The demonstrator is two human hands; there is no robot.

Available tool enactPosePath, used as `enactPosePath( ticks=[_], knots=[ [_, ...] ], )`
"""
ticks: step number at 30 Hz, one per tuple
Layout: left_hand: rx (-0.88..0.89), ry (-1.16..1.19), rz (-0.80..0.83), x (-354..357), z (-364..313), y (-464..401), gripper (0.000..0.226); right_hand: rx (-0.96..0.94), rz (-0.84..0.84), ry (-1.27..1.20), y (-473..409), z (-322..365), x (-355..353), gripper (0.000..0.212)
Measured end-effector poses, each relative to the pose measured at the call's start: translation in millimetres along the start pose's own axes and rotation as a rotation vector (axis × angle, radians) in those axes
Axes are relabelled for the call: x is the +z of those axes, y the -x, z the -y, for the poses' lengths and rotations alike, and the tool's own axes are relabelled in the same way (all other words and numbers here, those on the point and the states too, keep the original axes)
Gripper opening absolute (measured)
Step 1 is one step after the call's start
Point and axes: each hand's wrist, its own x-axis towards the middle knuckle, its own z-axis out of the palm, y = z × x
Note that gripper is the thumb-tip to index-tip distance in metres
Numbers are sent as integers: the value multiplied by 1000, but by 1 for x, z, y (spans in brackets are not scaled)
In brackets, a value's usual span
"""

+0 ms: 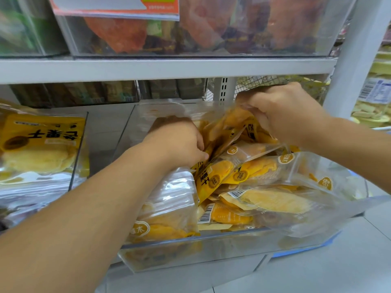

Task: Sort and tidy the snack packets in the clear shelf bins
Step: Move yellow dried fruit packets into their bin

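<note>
A clear shelf bin [211, 250] holds several yellow dried-mango packets [260, 170] lying in a loose heap. My left hand [177, 142] reaches into the bin's middle, fingers curled into the packets, gripping one by its edge. My right hand [283, 111] is at the bin's back right, fingers curled round the top of an upright mango packet [237, 123]. A clear packet [169, 208] leans against the bin's left wall under my left forearm.
A neighbouring clear bin [76, 166] on the left holds larger yellow packets [40, 144]. The shelf board [160, 68] above carries bins with orange snacks. A white upright post [355, 60] stands at the right, with more goods behind it.
</note>
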Motion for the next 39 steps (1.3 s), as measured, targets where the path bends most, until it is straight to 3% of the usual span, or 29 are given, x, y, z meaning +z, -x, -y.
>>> enactPosePath(
  ticks=[3, 6, 11, 18, 21, 24, 28, 30, 32, 39],
  knots=[
    [5, -3, 101, -1, 0, 1, 26, -45, -89, -46, -1, 6, -5, 8],
    [7, -17, 90, -2, -1, 1, 36, -128, -107, -25, -1, 13, -4, 21],
    [-22, -20, 94, -4, -4, 2, 50, -159, -98, -24, -7, 11, -4, 24],
    [-74, -8, -6, -2, -4, 0, 36, -391, 151, 79, -26, 17, -4, 27],
    [-128, 1, -85, -3, -2, 0, 35, -178, 466, 28, -33, 28, 10, 34],
    [-136, 17, -121, -3, -2, 2, 32, 221, 518, -125, -48, 32, 19, 14],
    [-149, 25, -147, -6, -5, 6, 30, 569, 510, -93, -54, 25, 26, 77],
    [-171, 45, -174, -9, -6, 8, 31, 600, 622, -144, -52, 21, 28, 82],
    [-172, 38, -149, -11, -7, 10, 34, 607, 685, -162, -54, 18, 31, 67],
    [-141, 0, -60, -10, -8, 8, 46, 601, 683, -301, -62, 28, 35, 44]
  ],
)
